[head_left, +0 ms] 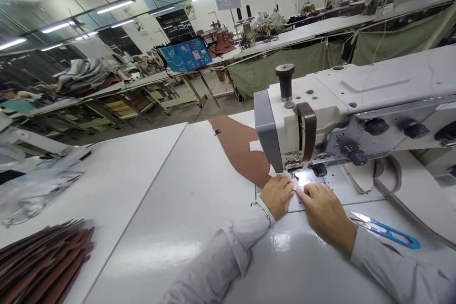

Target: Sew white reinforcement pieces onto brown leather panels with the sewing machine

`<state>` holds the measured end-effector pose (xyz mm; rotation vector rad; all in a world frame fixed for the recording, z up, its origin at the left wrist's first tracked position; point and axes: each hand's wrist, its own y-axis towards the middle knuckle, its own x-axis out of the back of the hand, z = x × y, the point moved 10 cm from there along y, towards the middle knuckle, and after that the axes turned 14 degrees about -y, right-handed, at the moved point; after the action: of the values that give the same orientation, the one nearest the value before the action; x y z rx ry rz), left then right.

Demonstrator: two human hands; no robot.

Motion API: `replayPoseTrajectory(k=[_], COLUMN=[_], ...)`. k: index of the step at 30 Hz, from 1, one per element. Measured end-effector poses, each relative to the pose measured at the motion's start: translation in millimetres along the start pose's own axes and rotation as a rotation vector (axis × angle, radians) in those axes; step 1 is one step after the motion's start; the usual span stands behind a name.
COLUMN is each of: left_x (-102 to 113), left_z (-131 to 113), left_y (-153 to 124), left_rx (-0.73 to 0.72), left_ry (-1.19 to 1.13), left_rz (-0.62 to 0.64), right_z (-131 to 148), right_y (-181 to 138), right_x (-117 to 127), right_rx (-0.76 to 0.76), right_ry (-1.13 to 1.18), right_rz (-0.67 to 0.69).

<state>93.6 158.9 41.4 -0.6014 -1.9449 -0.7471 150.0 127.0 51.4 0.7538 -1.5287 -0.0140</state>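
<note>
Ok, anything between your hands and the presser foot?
Nothing visible does: the left hand and right hand rest on the pale material just before the presser foot; the blue-handled snips lie off to the right.

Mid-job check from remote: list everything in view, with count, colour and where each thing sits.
industrial sewing machine: 1, white and grey, right side of the table
work table: 1, white, under everything nearby
leather piece: 1, reddish brown, behind the machine's needle area
stacked leather pieces: many, dark brown, lower left table corner
thread snips: 1 pair, blue handles, right of the right hand
plastic bag: 1, clear, left table edge
pale piece: 1, white, under the fingertips by the needle
blue sign: 1, blue, far bench
bangle: 1, silver, left wrist
left hand: 1, flat on the pale piece
right hand: 1, flat on the pale piece
</note>
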Motion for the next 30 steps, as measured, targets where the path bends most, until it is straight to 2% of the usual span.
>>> replayPoseTrajectory(k=[8, 23, 30], left_x=[6, 3, -6], left_z=[1, 3, 12], left_y=[-2, -3, 0], left_rx=[-0.061, -0.007, 0.008], left_ry=[-0.063, -0.022, -0.012], left_rz=[-0.084, -0.057, -0.056], right_z=[0, -1, -7], right_y=[0, -2, 7], right_x=[2, -1, -1], right_rx=[-0.002, -0.004, -0.021], right_ry=[0.014, 0.016, 0.031], right_rz=[-0.022, -0.017, -0.035])
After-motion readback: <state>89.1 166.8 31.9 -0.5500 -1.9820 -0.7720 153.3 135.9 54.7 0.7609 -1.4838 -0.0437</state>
